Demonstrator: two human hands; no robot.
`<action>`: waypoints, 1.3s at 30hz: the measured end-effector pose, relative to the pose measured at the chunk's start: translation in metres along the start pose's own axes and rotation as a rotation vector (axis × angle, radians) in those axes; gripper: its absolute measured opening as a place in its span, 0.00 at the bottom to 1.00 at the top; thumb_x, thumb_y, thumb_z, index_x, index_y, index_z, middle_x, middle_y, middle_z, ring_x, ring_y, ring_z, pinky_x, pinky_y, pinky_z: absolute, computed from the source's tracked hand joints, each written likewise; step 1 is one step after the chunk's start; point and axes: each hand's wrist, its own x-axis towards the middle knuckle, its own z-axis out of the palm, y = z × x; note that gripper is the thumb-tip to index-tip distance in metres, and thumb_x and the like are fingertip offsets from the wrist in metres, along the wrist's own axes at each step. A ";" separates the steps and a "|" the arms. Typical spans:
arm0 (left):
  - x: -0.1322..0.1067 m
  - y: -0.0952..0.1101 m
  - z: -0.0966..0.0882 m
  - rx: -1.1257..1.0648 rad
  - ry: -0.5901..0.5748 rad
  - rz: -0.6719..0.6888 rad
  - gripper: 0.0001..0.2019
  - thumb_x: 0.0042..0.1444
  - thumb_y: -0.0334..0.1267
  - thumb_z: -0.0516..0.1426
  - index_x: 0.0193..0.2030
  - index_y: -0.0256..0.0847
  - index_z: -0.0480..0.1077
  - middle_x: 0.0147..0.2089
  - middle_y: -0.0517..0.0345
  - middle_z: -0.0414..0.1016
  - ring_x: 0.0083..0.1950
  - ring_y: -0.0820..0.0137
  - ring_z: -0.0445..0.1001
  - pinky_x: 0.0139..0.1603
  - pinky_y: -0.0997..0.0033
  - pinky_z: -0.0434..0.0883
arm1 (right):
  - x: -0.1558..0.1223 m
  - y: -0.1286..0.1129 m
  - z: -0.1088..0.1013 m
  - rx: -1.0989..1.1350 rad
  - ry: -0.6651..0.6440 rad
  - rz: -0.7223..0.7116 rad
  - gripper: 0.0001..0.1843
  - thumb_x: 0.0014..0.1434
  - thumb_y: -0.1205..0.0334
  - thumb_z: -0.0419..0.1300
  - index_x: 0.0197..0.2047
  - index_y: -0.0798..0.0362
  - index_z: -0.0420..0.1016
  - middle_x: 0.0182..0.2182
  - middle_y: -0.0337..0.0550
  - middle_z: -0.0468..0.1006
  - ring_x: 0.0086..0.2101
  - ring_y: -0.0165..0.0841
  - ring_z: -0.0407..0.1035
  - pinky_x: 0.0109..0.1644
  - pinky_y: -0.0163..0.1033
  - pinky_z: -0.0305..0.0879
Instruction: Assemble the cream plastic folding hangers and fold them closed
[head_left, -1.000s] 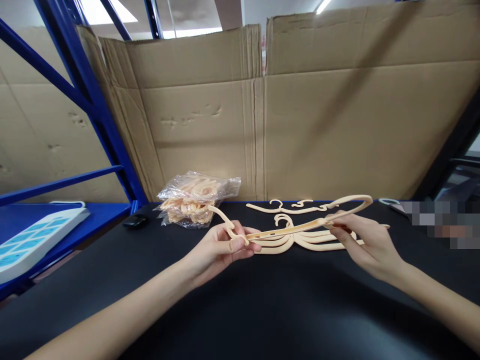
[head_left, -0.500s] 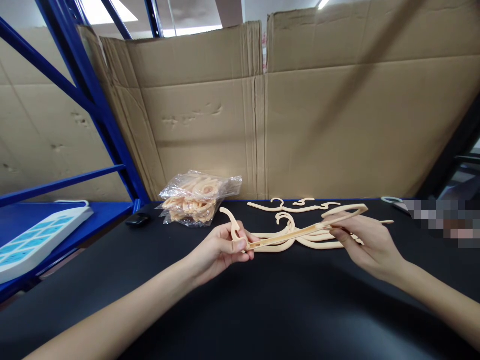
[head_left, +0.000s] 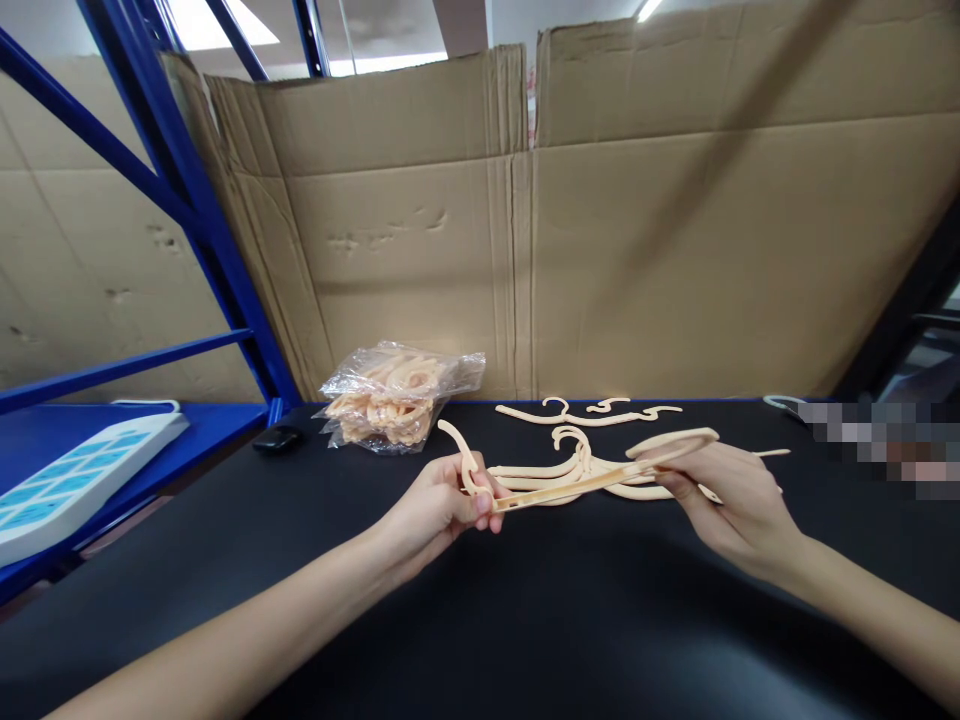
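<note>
At centre, left hand (head_left: 442,505) pinches the hanger (head_left: 570,486) at its hook, right hand (head_left: 731,500) at its far loop, just above a pile (head_left: 536,471) on the table (head_left: 525,610). Twisting could snap the thin plastic.

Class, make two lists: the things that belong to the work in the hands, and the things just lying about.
In use: hanger held by left hand and right hand; hanger pile under it; bag of hangers.
Lying about: black object; white tray; cardboard; blue rack.
</note>
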 end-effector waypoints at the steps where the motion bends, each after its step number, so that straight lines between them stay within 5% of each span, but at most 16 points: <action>1: 0.000 0.001 0.001 0.009 0.014 0.000 0.10 0.35 0.24 0.63 0.21 0.35 0.64 0.24 0.58 0.73 0.22 0.75 0.69 0.24 0.76 0.59 | 0.000 0.000 0.000 0.006 0.004 0.003 0.12 0.58 0.73 0.53 0.39 0.47 0.71 0.31 0.40 0.79 0.33 0.35 0.75 0.35 0.39 0.71; 10: -0.001 -0.002 0.003 0.066 0.079 0.066 0.11 0.35 0.24 0.61 0.20 0.37 0.61 0.18 0.63 0.68 0.20 0.78 0.65 0.22 0.78 0.56 | 0.000 -0.004 0.001 -0.028 0.013 0.011 0.11 0.59 0.72 0.53 0.41 0.47 0.71 0.30 0.40 0.79 0.29 0.34 0.74 0.32 0.38 0.70; 19: 0.001 -0.003 0.002 0.127 0.126 0.122 0.12 0.37 0.27 0.64 0.21 0.36 0.63 0.25 0.59 0.73 0.23 0.76 0.68 0.23 0.78 0.60 | -0.003 -0.003 0.005 -0.053 0.042 0.064 0.11 0.59 0.72 0.53 0.42 0.49 0.72 0.36 0.43 0.81 0.36 0.35 0.76 0.40 0.39 0.72; 39: 0.008 -0.009 0.001 0.167 0.204 0.216 0.12 0.36 0.33 0.68 0.20 0.36 0.67 0.23 0.59 0.75 0.26 0.74 0.69 0.28 0.78 0.66 | -0.004 -0.008 0.005 0.021 -0.081 0.295 0.11 0.62 0.70 0.50 0.43 0.51 0.70 0.33 0.41 0.77 0.30 0.31 0.70 0.34 0.35 0.62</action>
